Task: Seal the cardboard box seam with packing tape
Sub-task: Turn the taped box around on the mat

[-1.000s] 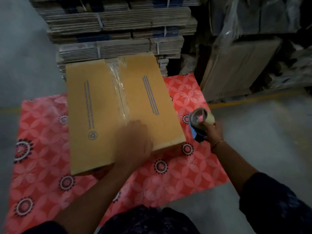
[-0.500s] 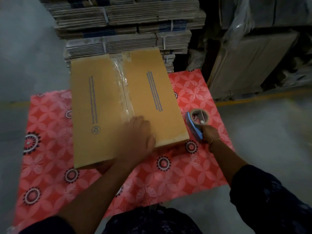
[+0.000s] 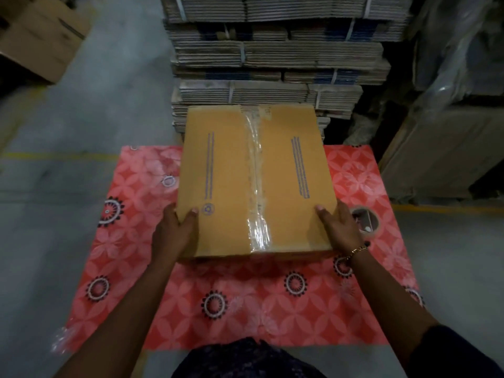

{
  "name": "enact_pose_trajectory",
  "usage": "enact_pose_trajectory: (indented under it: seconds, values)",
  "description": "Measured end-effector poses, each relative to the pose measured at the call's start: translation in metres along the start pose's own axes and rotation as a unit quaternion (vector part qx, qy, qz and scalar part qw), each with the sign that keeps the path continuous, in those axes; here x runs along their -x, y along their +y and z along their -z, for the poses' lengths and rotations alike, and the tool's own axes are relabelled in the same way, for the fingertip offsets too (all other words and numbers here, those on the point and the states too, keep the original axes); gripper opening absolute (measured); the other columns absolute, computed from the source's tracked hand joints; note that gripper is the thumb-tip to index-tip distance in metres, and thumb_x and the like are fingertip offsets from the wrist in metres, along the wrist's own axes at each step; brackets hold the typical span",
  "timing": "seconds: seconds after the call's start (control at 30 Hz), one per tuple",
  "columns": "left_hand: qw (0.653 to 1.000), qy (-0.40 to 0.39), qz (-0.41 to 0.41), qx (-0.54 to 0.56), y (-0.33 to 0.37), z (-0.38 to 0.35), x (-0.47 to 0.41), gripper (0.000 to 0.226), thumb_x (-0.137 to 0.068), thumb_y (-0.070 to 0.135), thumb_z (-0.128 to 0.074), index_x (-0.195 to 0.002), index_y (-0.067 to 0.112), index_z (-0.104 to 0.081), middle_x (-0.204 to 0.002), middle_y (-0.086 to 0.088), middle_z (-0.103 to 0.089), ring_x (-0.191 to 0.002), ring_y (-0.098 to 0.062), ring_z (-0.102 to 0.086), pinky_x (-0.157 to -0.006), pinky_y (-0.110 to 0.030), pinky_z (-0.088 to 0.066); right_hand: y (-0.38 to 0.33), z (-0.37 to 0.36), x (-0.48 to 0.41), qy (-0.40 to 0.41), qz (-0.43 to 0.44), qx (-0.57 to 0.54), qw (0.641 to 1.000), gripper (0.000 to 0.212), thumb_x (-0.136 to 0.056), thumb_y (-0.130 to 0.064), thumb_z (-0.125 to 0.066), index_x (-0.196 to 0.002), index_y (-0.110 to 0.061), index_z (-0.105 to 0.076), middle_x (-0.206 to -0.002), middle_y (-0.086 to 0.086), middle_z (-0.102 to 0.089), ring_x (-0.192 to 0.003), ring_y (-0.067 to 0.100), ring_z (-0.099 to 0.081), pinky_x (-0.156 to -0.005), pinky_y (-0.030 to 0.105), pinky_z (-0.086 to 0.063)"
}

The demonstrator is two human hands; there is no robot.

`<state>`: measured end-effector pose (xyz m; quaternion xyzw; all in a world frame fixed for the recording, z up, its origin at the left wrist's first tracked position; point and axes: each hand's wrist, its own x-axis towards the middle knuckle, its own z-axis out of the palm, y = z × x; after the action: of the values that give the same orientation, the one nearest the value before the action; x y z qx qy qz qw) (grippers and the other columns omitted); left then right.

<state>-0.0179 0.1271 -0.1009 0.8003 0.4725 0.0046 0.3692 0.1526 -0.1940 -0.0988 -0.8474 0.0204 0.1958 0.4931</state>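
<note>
Grey concrete floor (image 3: 68,126), dim warehouse light. Nearest the camera, a dark patterned garment (image 3: 245,358) at the bottom edge, two bare forearms reaching forward out of dark sleeves. Under them, a red floral mat (image 3: 245,309) spread flat on the floor, dotted with black-and-white ring motifs.

Left hand (image 3: 174,233) clasped on the near left corner of the cardboard box (image 3: 223,186), thumb on the top face, fingers (image 3: 170,214) wrapped down the left side. Right hand (image 3: 339,230) clamped on the near right corner likewise, thumb on top, fingers spread along the right side; thin gold bracelet (image 3: 358,250) at the wrist. Both hands closed on the box, holding nothing else.

Box square-on to the camera on the mat, far end overhanging the mat's back edge. Clear packing tape (image 3: 256,186) down the centre seam from far edge to near edge, wrinkled and shiny, folded over the near edge. Printed blue lines on each flap, a round recycling mark (image 3: 208,208) beside the left thumb.

Tape dispenser (image 3: 365,221) with its roll lying on the mat just right of the right hand, apart from the box.

Farther back, tall strapped bundles of flattened cartons (image 3: 272,58) right behind the box. Brown carton (image 3: 38,36) at upper left; plastic-wrapped goods (image 3: 458,64) and leaning cardboard (image 3: 441,154) at right.
</note>
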Motion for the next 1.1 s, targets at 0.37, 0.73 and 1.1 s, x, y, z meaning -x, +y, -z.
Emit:
enact_pose_trajectory:
  seconds: [0.37,0.73,1.1]
  values:
    - [0.997,0.058,0.036,0.039,-0.043,0.073,-0.031,0.066,-0.075,0.056,-0.042,-0.129,0.022,-0.059,-0.127,-0.023,-0.065,-0.113,-0.044,-0.061,-0.091,-0.044,-0.045,-0.022,-0.093,0.026,-0.001,0.088,0.017,0.996,0.06,-0.088,-0.055,-0.059,-0.139,-0.024,-0.05,-0.126,-0.002,-0.068,-0.108,0.017,-0.064,-0.086,0.032,-0.049]
    - [0.974,0.154,-0.101,-0.134,-0.05,0.063,-0.028,0.049,-0.089,0.043,-0.04,-0.117,0.004,-0.048,-0.118,-0.034,-0.055,-0.104,-0.054,-0.056,-0.085,-0.06,-0.047,-0.013,-0.086,0.025,-0.082,0.058,0.012,0.995,0.054,-0.091,-0.049,-0.062,-0.14,-0.029,-0.049,-0.126,-0.011,-0.064,-0.109,0.011,-0.063,-0.088,0.027,-0.049]
    - [0.926,0.146,-0.296,-0.182,0.007,-0.022,0.04,0.056,-0.09,0.049,-0.047,-0.127,0.011,-0.063,-0.143,-0.018,-0.057,-0.133,-0.041,-0.05,-0.104,-0.057,-0.034,0.033,0.003,0.042,-0.083,0.079,0.103,0.988,0.009,-0.089,-0.026,-0.069,-0.09,-0.018,-0.071,-0.088,-0.004,-0.07,-0.087,0.015,-0.065,-0.083,0.034,-0.05]
